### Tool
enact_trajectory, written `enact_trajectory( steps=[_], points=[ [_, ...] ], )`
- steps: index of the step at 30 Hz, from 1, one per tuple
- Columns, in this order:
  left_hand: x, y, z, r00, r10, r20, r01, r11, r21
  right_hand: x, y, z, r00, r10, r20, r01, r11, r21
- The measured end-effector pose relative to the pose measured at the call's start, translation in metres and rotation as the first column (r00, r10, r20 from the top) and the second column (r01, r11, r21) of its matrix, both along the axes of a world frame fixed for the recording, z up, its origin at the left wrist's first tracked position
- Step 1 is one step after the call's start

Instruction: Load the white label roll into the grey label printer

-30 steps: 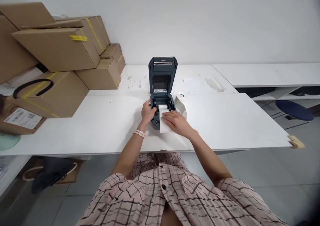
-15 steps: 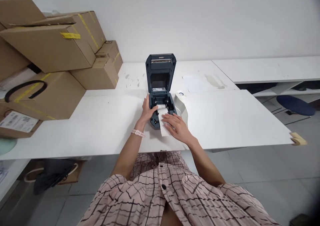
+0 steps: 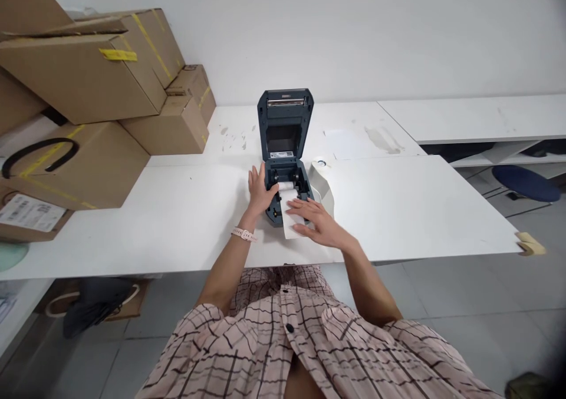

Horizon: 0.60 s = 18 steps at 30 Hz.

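While the left hand [image 3: 260, 198] is touching the lid-up printer [image 3: 283, 134] on the desk [image 3: 398, 204] (can't tell its grip tbh), the right hand [image 3: 325, 227] is lying splayed over the paper strip [image 3: 289, 224], risking skew from lopsided pressure

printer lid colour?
Dark blue-grey inside the raised lid, best seen in the head view.

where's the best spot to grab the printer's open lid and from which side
Probably the free top edge of the lid, pinched front to back, coming from above. The lid stands raised, joined at its lower end to the printer base, so its top edge is exposed, with nothing in front.
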State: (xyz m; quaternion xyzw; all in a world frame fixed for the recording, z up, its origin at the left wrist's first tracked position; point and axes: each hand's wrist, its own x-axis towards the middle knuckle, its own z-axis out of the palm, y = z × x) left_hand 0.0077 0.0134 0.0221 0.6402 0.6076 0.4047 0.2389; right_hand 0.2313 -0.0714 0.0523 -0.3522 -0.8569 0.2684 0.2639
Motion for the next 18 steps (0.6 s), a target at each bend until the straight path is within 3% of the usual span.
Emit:
enact_trajectory(
  steps=[2, 3, 5, 7, 10, 12, 13, 15, 18],
  points=[
    [0.009, -0.017, 0.014, 0.993, -0.042, -0.112, 0.054, 0.993, 0.102, 0.012, 0.016, 0.025, 0.995, 0.013, -0.100, -0.017, 0.999, -0.041],
    [0.015, -0.029, 0.018, 0.982, -0.102, -0.159, 0.124, 0.983, 0.134, 0.017, 0.032, 0.039, 0.982, -0.039, -0.182, 0.034, 0.999, -0.032],
    [0.029, -0.057, 0.021, 0.938, -0.260, -0.231, 0.290, 0.950, 0.111, 0.022, 0.078, 0.064, 0.894, -0.233, -0.381, 0.277, 0.959, 0.061],
    [0.040, -0.089, 0.016, 0.893, -0.344, -0.288, 0.379, 0.922, 0.074, 0.019, 0.140, 0.083, 0.823, -0.262, -0.504, 0.345, 0.936, 0.076],
    [0.046, -0.126, 0.000, 0.889, -0.318, -0.329, 0.372, 0.921, 0.117, 0.006, 0.230, 0.093, 0.820, -0.225, -0.526, 0.226, 0.972, -0.063],
    [0.044, -0.137, -0.009, 0.891, -0.308, -0.335, 0.370, 0.919, 0.139, -0.002, 0.263, 0.093, 0.839, -0.180, -0.513, 0.127, 0.982, -0.136],
    [0.043, -0.139, -0.012, 0.893, -0.304, -0.331, 0.366, 0.920, 0.144, -0.005, 0.267, 0.092, 0.843, -0.165, -0.512, 0.104, 0.984, -0.146],
    [0.040, -0.136, -0.016, 0.907, -0.284, -0.312, 0.343, 0.927, 0.154, -0.008, 0.250, 0.089, 0.839, -0.164, -0.519, 0.128, 0.986, -0.105],
    [0.041, -0.128, -0.021, 0.939, -0.201, -0.277, 0.262, 0.943, 0.205, -0.010, 0.181, 0.081, 0.821, -0.213, -0.529, 0.257, 0.966, 0.011]
  ],
)
